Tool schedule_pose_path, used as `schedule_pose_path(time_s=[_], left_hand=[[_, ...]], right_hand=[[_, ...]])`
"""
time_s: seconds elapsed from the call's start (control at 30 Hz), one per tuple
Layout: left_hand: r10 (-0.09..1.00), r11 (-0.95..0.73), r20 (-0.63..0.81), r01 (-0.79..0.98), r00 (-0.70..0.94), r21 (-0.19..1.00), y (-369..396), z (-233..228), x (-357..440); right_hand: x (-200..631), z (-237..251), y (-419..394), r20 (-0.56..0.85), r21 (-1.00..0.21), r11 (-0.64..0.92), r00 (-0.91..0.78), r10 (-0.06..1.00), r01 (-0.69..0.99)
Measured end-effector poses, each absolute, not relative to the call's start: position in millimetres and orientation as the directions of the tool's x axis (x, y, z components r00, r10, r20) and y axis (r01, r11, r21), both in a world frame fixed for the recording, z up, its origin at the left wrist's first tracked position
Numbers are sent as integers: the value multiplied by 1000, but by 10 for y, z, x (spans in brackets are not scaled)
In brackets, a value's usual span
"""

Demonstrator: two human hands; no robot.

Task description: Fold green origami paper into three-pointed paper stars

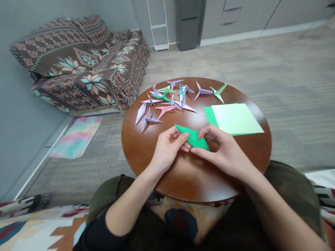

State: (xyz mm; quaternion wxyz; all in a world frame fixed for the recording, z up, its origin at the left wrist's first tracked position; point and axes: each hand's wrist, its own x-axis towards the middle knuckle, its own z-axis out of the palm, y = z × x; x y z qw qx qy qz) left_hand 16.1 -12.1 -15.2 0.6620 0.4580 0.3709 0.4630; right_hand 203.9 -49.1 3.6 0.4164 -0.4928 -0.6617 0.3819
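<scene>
A folded green paper piece (194, 137), pointed at its far left end, lies low over the round brown wooden table (157, 164). My left hand (167, 148) pinches its left side with thumb and fingers. My right hand (225, 151) grips its right end, the index finger stretched along the near edge. Both hands hold the same piece over the table's middle.
Several folded paper shapes (167, 99) in purple, green, pink and blue are spread over the table's far half. A stack of green square sheets (235, 118) lies at the right. A patterned sofa (83, 62) stands at the back left, and a small pastel mat (77, 136) lies on the floor.
</scene>
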Motion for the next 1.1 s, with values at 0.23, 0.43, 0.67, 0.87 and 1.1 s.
schedule_pose_path(time_s=[0.23, 0.43, 0.67, 0.87, 1.1], left_hand=[[921, 220, -108, -273, 374, 936, -132, -150, 155], [947, 170, -93, -235, 306, 957, -139, -155, 156], [951, 182, -100, -267, 294, 946, -157, -141, 164], [971, 106, -60, -192, 232, 976, -162, -120, 160], [960, 150, -74, -270, 270, 951, -144, -135, 162]], right_hand=[[2055, 26, -482, 201, -914, 231, -121, 972, 333], [2044, 14, -478, 198, -925, 224, -113, 974, 307], [2046, -24, -475, 204, -935, 225, -105, 973, 273], [2029, -45, -479, 183, -934, 208, -111, 977, 290], [2021, -61, -462, 194, -940, 202, -54, 979, 277]])
